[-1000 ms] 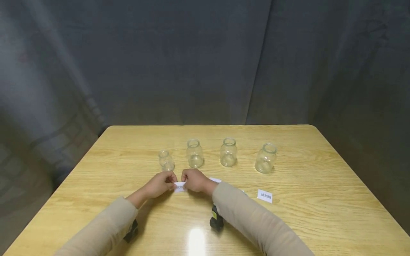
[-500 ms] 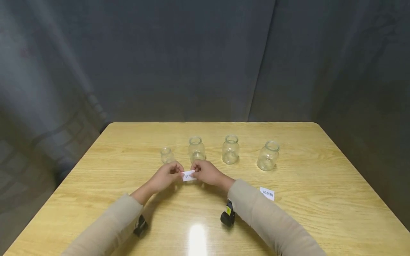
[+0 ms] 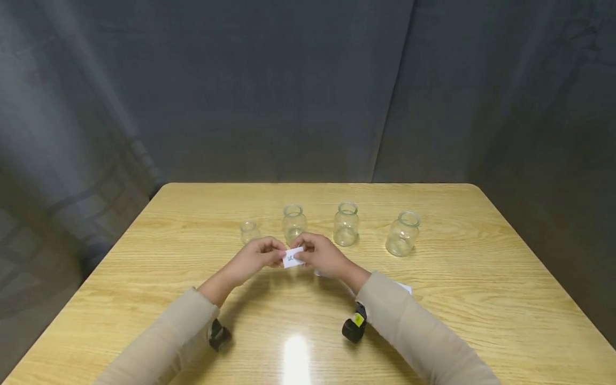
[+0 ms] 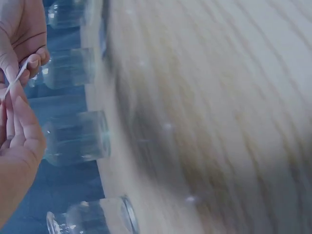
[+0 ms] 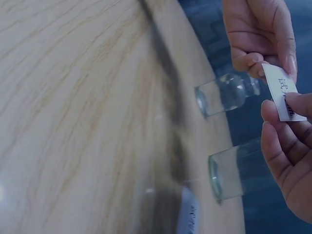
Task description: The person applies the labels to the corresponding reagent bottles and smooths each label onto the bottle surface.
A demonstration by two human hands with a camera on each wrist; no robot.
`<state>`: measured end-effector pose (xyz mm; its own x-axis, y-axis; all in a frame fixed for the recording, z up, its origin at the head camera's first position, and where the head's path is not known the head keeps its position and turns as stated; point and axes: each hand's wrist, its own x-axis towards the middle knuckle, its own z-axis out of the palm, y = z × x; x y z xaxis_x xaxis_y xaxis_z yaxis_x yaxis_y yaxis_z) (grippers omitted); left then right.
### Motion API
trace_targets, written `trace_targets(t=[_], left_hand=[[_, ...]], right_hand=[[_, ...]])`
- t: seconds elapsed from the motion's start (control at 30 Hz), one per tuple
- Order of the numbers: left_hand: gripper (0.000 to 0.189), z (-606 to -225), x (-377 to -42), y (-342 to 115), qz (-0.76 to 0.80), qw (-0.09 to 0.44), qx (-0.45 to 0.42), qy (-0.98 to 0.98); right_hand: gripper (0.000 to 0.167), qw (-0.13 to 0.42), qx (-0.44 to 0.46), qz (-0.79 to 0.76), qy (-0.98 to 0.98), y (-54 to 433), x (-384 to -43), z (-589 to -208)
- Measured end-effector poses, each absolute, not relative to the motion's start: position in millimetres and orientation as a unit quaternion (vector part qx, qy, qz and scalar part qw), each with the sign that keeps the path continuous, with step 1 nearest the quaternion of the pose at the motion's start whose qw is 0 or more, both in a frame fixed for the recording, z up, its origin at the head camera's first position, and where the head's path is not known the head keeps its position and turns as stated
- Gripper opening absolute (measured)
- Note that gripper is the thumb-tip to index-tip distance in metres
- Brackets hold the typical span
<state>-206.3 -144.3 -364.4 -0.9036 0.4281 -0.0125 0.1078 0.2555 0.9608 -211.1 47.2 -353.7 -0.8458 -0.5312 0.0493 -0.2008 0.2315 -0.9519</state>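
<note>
In the head view a small white paper label with handwritten characters is held above the table between both hands. My left hand pinches its left end between thumb and fingers. The other end is pinched by my right hand, whose thumb covers part of the writing. The right wrist view shows the label face on; the left wrist view has it nearly edge on. Just beyond the hands stand a small glass jar and a larger glass jar, both partly hidden by the fingers.
Two more glass jars, one mid-right and one far right, stand upright in the row. A white label lies partly behind the right sleeve; another paper piece shows beneath the right wrist. Dark curtains surround the wooden table.
Both hands have lifted the label and moved it rightward and away from me. It now tilts, and the right thumb covers more of its writing. The jars have stayed in place.
</note>
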Motion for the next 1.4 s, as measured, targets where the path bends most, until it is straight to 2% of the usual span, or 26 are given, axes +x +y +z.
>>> trace_targets(t=[0.17, 0.47, 1.4], left_hand=[[0.023, -360.7, -206.1, -142.6, 0.616, 0.163, 0.181, 0.749], [0.024, -355.9, -204.6, -141.9, 0.647, 0.187, 0.183, 0.716], [0.019, -356.4, -204.3, -138.2, 0.677, 0.209, 0.179, 0.683]], right_hand=[[0.013, 0.15, -0.249, -0.584, 0.758, 52.2, -205.1, -343.2], [0.013, 0.14, -0.262, -0.589, 0.752, 58.9, -211.4, -352.2], [0.011, 0.141, -0.268, -0.582, 0.754, 63.3, -209.5, -352.9]])
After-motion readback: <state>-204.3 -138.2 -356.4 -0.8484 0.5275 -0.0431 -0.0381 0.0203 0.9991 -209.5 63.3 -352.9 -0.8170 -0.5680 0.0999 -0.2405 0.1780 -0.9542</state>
